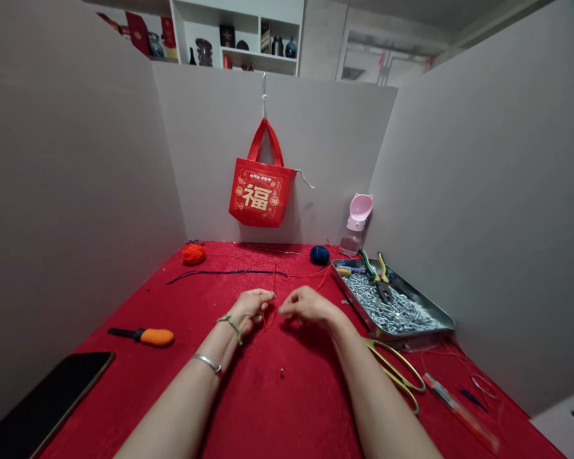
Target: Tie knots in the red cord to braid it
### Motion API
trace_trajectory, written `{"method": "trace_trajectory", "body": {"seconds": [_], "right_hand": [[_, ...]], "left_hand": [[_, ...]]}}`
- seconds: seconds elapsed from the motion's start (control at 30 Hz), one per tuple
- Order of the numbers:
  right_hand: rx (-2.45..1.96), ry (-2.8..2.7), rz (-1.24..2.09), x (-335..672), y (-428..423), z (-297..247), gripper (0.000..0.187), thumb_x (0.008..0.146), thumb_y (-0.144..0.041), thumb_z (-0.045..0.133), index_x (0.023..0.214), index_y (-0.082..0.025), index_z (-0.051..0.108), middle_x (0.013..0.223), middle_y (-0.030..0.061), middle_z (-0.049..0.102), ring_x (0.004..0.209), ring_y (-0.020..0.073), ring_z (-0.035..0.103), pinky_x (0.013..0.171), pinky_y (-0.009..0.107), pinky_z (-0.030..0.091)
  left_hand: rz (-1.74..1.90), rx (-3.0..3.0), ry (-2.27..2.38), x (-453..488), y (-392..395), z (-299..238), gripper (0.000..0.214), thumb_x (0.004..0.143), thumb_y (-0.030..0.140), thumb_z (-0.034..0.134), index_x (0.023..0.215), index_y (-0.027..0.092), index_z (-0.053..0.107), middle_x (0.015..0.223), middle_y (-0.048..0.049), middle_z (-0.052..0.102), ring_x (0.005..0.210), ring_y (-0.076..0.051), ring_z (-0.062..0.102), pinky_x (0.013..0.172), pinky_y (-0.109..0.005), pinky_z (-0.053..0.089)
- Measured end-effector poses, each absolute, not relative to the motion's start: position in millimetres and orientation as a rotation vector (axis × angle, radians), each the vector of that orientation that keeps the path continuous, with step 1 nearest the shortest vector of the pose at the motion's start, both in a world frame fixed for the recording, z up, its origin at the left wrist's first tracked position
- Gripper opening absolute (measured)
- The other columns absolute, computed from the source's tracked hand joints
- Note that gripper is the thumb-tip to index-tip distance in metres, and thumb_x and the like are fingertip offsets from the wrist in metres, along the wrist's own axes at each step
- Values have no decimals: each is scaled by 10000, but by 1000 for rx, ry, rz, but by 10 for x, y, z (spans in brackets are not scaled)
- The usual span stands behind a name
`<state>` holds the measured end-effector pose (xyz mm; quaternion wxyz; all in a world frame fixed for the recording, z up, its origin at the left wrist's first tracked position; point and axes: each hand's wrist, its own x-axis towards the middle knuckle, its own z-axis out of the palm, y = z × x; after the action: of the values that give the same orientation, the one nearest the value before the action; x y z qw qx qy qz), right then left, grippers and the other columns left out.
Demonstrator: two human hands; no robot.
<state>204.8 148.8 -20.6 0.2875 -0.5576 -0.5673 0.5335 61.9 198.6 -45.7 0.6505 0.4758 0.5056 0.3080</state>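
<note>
My left hand (252, 307) and my right hand (306, 305) are close together over the middle of the red table cloth (249, 395). Both pinch a thin red cord (270, 312). The cord hangs in a loop between them and runs away toward the back of the table. A green cord bracelet and a silver bangle sit on my left wrist. A tiny dark bead (282, 371) lies on the cloth just in front of my hands.
An orange yarn ball (193, 254), a blue yarn ball (319, 255) and a dark blue cord (224, 273) lie at the back. A metal tray (437, 312) with screws and pliers stands right. Gold scissors (396, 370), an orange-handled knife (143, 335) and a phone (43, 401) lie nearby. A red bag (259, 194) hangs on the partition.
</note>
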Motion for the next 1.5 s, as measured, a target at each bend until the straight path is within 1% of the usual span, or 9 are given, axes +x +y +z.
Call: {"method": "trace_trajectory", "body": {"seconds": [0.1,0.27,0.53,0.73,0.97,1.07,1.23,1.4,1.5], "right_hand": [[-1394,-1082,1354,1964,1602,-316,24,681,-144,472,682,-119,472,571,11,548,362,59,441,337,159,303],[-1361,-1023,1442,1682,1687,-469,36,642,-108,448,656,-105,480,555,18,540,428,81,497,423,188,398],[-1551,-1370,1009,1804,1830,-718,182,682,-204,432,624,-111,577,492,-5,475,432,61,366,452,183,253],[-1522,-1235,1135,1754,1787,-658,124,641,-185,442,643,-127,552,464,-23,431,428,65,354,447,180,252],[-1307,-931,1387,1727,1682,-599,56,592,-179,466,606,-142,425,418,-73,309,318,33,228,348,177,134],[-1284,-903,1376,1727,1688,-602,135,612,-245,510,604,-145,419,390,-80,293,302,34,234,334,174,128],[-1322,-871,1353,1722,1709,-604,140,606,-224,547,593,-137,438,351,-73,320,283,37,239,321,176,119],[-1363,-864,1372,1736,1711,-587,131,629,-199,535,587,-140,426,420,-24,460,276,34,247,316,180,116],[-1423,-912,1322,1741,1715,-589,148,643,-205,533,565,-139,426,379,-41,411,287,32,235,330,178,123]], "left_hand": [[744,1127,1199,663,1946,-447,210,626,315,579,698,131,507,391,82,350,294,-11,208,352,-167,72],[822,1201,1236,682,1938,-511,187,602,284,596,632,119,512,403,53,408,304,-39,317,337,-176,144],[808,1287,1314,632,1892,-524,171,662,276,552,615,116,513,366,63,375,288,-30,241,332,-181,119],[900,1400,1382,619,1871,-572,68,646,166,516,639,106,547,417,34,457,343,-50,353,370,-171,242],[920,1994,1243,480,1905,-661,176,692,198,497,748,125,647,656,-39,620,584,-112,525,552,-187,364],[838,2263,1131,465,1848,-594,219,735,160,451,787,156,663,714,-54,639,648,-123,545,620,-185,360],[599,2530,1198,462,1794,-460,227,771,229,446,732,186,666,643,-92,615,578,-146,520,577,-211,320],[367,2443,1486,246,1809,-268,130,647,183,534,586,186,648,610,-96,604,634,-195,557,601,-251,347],[175,2371,1731,48,1818,-80,96,598,153,545,575,159,639,658,-134,615,681,-247,579,608,-284,377]]}}
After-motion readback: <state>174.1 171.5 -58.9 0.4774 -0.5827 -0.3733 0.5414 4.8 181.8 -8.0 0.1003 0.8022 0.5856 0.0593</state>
